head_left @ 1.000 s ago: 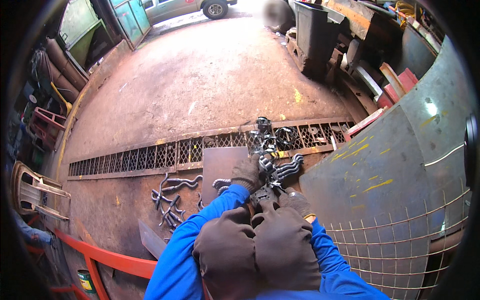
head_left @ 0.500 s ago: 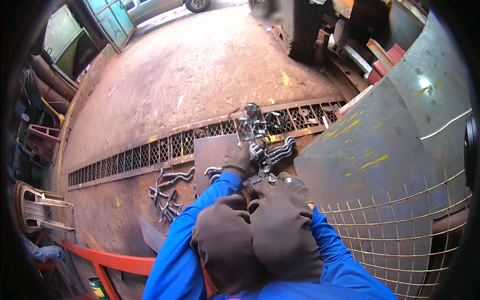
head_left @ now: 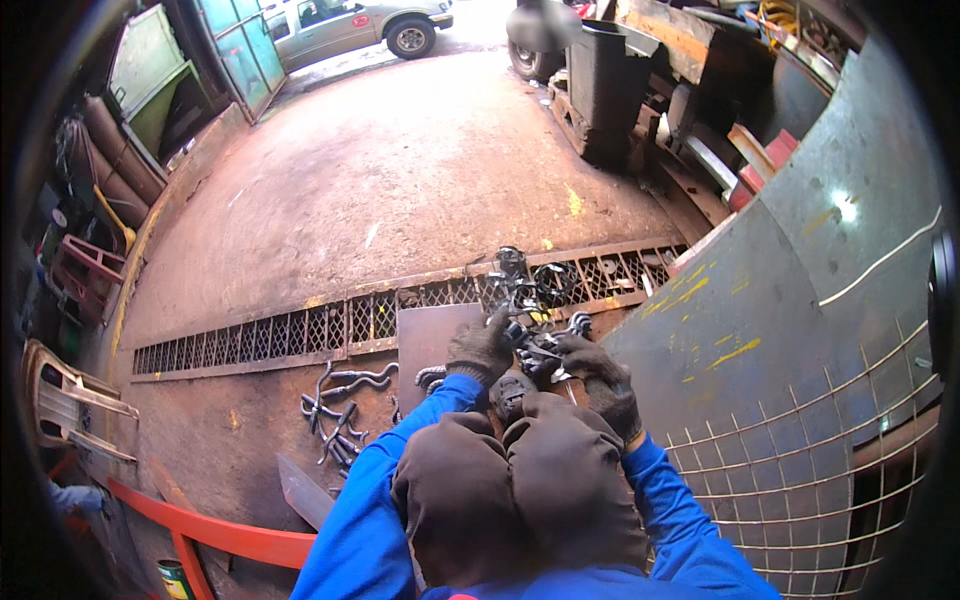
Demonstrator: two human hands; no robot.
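Observation:
In front of my knees, my gloved left hand point(head_left: 482, 350) is closed at the left side of a bundle of bent metal rods point(head_left: 578, 323). My gloved right hand point(head_left: 604, 382) has its fingers closed at the bundle's right side, on a shiny black strip point(head_left: 541, 352) that lies across the rods. Exactly where the strip runs between my fingers is hidden. Beyond my hands lies a tangle of similar black strips point(head_left: 553, 283) on the floor grating. More curved rods point(head_left: 431, 377) show beside my left wrist, partly covered by it.
Loose bent rods point(head_left: 338, 410) lie on the floor to the left, near a flat metal plate point(head_left: 425, 335). A drain grating point(head_left: 270, 338) crosses ahead. Grey sheet metal point(head_left: 745, 320) and wire mesh point(head_left: 800, 465) flank my right side; a red rail point(head_left: 225, 532) is at lower left.
My right hand has come up and forward from beside my knee to the bundle. The left hand stays by the rods. The view has tilted up slightly, showing more of the parked vehicle.

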